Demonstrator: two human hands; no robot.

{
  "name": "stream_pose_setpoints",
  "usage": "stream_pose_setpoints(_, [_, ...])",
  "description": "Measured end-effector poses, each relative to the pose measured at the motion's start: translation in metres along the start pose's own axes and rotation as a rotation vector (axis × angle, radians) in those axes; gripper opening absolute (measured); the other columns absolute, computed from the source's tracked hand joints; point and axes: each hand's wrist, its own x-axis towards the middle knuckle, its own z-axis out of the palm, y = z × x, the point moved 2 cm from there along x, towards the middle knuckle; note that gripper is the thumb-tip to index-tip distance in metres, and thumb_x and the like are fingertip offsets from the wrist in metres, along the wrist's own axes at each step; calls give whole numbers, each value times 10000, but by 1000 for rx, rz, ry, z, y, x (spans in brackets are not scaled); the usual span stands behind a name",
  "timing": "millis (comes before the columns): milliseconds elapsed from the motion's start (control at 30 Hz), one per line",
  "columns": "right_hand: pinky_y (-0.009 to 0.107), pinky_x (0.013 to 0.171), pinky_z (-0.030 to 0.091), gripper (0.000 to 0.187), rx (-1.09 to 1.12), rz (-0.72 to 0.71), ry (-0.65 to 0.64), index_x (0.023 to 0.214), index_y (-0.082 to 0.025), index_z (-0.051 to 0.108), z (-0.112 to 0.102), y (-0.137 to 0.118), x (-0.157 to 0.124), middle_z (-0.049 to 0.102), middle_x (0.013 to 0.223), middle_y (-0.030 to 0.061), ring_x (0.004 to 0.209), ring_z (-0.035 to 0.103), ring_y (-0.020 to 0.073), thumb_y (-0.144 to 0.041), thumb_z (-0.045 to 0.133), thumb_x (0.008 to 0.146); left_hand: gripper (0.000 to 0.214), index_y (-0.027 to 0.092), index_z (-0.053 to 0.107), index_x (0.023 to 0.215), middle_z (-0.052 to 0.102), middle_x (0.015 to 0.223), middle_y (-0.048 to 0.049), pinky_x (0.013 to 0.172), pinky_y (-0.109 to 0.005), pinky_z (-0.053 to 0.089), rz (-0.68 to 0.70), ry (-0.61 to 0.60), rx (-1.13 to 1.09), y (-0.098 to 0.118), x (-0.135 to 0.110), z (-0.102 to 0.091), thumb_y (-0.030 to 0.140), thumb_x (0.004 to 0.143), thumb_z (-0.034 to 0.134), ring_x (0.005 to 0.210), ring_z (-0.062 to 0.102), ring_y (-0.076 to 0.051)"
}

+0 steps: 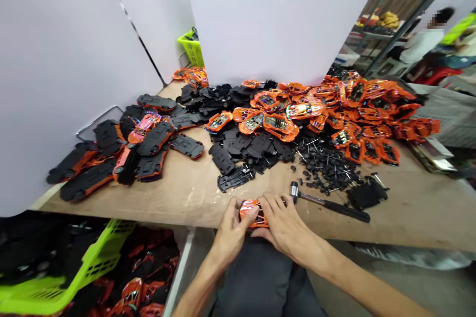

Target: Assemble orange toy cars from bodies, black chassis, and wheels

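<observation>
Lower centre of frame, at the near edge of the table (178, 198): the left hand (231, 232) and right hand (285, 225) both hold one orange car shell (250, 209). The left grip is clamped on the shell's left end, thumb on top. The right grip is clamped over its right side, fingers spread across it. The shell appears to rest on the table edge, though the hands hide its underside. A hammer (329, 203) lies just right of the right hand. Black chassis plates (238, 147) occupy mid-frame. A heap of orange shells (372, 104) fills the upper right. A green basket (94, 260) sits at lower left.
</observation>
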Motion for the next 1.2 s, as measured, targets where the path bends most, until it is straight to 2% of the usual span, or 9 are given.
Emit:
stream_pose_setpoints(100, [627,1175,367,694,186,84,103,1520,-242,429,-29,13,-13,564,1477,186,1379,516,386,-579,659,959,474,223,531,944,672,937,-24,845,-322,531,0,-76,-111,7,-7,0,510,766,863,902,630,-204])
stream_pose_setpoints(167, [512,1139,446,540,381,218,216,1454,-268,500,-40,25,-28,593,1432,148,1352,547,337,-540,613,1003,459,225,568,1019,705,989,-43,857,-323,539,2,-177,-112,13,-10,3,482,777,862,924,664,-219])
stream_pose_setpoints(267, [362,1003,546,330,677,347,283,1252,-266,623,-35,38,-49,679,1231,86,1170,655,270,-493,611,1013,379,216,671,1121,739,1071,-73,909,-319,535,63,-352,59,19,-7,14,453,852,795,1019,684,-252])
stream_pose_setpoints(367, [338,996,539,276,793,367,310,1169,-254,644,-23,47,-58,686,1169,64,1131,662,252,-460,662,985,361,226,726,1209,749,1205,-85,1025,-348,502,140,-437,249,20,-1,29,413,902,741,1157,669,-283])
stream_pose_setpoints(633, [306,914,529,238,890,371,241,1134,-253,666,-26,55,-52,670,1094,39,1021,650,220,-402,709,953,247,211,805,1051,810,1049,-86,911,-350,547,287,-194,402,4,-2,47,387,887,748,950,740,-281])
stream_pose_setpoints(800, [315,902,513,176,885,394,322,1058,-245,706,-25,53,-48,692,1051,33,995,655,220,-363,739,933,266,234,778,1154,804,1057,-86,857,-318,534,372,-316,560,18,1,44,372,956,665,913,741,-260])
stream_pose_setpoints(900, [324,900,524,184,862,384,330,1068,-244,710,-22,54,-49,707,1047,35,988,667,220,-380,730,945,272,248,772,1080,774,937,-91,818,-325,515,440,-435,762,32,5,53,439,888,743,835,702,-267])
stream_pose_setpoints(1033, [327,889,563,297,900,382,325,1144,-247,678,-16,61,-57,719,1082,33,991,695,220,-400,772,907,245,229,723,970,723,882,-107,802,-348,499,515,-335,1053,29,7,74,456,878,729,834,670,-298])
stream_pose_setpoints(1200, [393,921,574,196,737,410,519,1088,-243,709,-11,57,-67,756,1065,57,1002,713,255,-301,755,908,227,244,711,879,711,828,-123,814,-361,474,552,-227,1012,13,0,83,468,909,690,817,658,-303])
